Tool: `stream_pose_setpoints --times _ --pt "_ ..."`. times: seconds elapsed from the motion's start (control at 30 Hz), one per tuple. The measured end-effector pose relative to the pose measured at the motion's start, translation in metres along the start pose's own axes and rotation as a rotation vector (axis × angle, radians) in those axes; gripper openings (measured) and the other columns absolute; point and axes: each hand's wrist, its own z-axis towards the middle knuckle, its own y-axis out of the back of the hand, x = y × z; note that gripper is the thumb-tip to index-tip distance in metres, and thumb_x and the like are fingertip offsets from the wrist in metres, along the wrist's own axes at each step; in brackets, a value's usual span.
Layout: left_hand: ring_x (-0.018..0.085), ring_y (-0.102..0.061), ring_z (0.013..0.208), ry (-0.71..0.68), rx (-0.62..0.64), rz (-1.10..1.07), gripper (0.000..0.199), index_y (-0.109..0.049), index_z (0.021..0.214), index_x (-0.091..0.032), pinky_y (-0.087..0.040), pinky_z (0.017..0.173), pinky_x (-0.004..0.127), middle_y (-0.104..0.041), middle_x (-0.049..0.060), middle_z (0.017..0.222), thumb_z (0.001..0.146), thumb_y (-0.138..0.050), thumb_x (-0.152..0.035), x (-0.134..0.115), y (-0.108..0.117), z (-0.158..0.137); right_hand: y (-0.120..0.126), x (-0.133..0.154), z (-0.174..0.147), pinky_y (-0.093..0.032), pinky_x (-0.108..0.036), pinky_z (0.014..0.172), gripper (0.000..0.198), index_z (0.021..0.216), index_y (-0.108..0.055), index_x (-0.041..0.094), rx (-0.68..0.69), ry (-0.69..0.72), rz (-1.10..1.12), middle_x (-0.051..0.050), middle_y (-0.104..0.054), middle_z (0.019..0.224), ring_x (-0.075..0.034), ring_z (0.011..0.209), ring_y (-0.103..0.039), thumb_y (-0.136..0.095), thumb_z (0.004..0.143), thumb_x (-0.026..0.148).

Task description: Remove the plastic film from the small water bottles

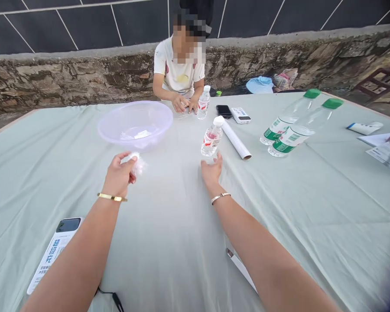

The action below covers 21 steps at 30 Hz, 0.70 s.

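My left hand (117,174), with a gold bracelet at its wrist, pinches a crumpled piece of clear plastic film (140,166) between thumb and fingers. Just beyond it stands a translucent purple basin (112,125) with white and clear scraps inside. My right hand (211,173), wearing a silver bracelet, has its fingers apart and holds nothing. A small water bottle (212,141) with a white cap and red label is right past its fingertips, tilted in the view; whether they touch I cannot tell. A white roll (235,139) lies to the right of that bottle.
Across the cloth-covered table (169,242) sits a person (182,73), hands near another small bottle (203,104). A black phone (224,111) and white power bank (241,115) lie nearby. Two green-capped bottles (292,138) stand right. Another power bank (52,253) lies by my left forearm.
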Motion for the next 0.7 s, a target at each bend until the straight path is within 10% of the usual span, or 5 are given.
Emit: stream_pose_setpoints --times 0.13,0.33,0.5,0.7 --pt "0.005 -0.040 0.036 0.141 -0.062 -0.141 0.018 -0.049 0.099 -0.019 -0.031 0.035 0.014 -0.046 -0.006 0.061 0.085 -0.056 -0.028 -0.047 -0.027 0.049 0.019 0.003 -0.034 -0.050 -0.035 0.080 0.076 0.139 -0.032 0.019 0.145 -0.174 0.060 -0.014 -0.048 0.127 -0.016 0.079 -0.061 -0.059 0.069 0.027" --pt "0.025 -0.068 0.076 0.210 -0.033 -0.267 0.053 -0.031 0.127 -0.018 -0.054 0.053 0.035 -0.050 0.015 0.106 0.090 -0.036 -0.056 -0.084 -0.041 0.074 0.065 0.027 -0.092 -0.054 -0.034 0.070 0.063 0.134 -0.038 0.025 0.406 -0.038 0.095 -0.010 -0.051 0.124 -0.012 0.069 -0.060 -0.056 0.073 0.032" --pt "0.016 -0.066 0.065 0.028 0.150 -0.154 0.031 -0.052 0.106 -0.017 -0.052 0.056 0.029 -0.059 0.008 0.099 0.082 -0.058 -0.037 -0.014 -0.035 -0.016 0.121 0.015 -0.159 -0.054 -0.038 0.077 0.053 0.134 -0.036 0.026 0.457 0.282 -0.145 -0.010 -0.051 0.125 -0.016 0.084 -0.062 -0.047 0.082 0.027" --pt "0.014 -0.061 0.056 0.121 0.193 -0.006 0.036 -0.061 0.082 -0.015 -0.050 0.055 0.028 -0.064 0.004 0.074 0.070 -0.061 -0.049 0.103 -0.039 -0.157 0.180 -0.036 -0.232 -0.045 -0.046 0.098 0.053 0.136 -0.040 0.025 0.356 0.640 -0.594 -0.011 -0.047 0.135 -0.025 0.124 -0.047 -0.043 0.084 0.016"
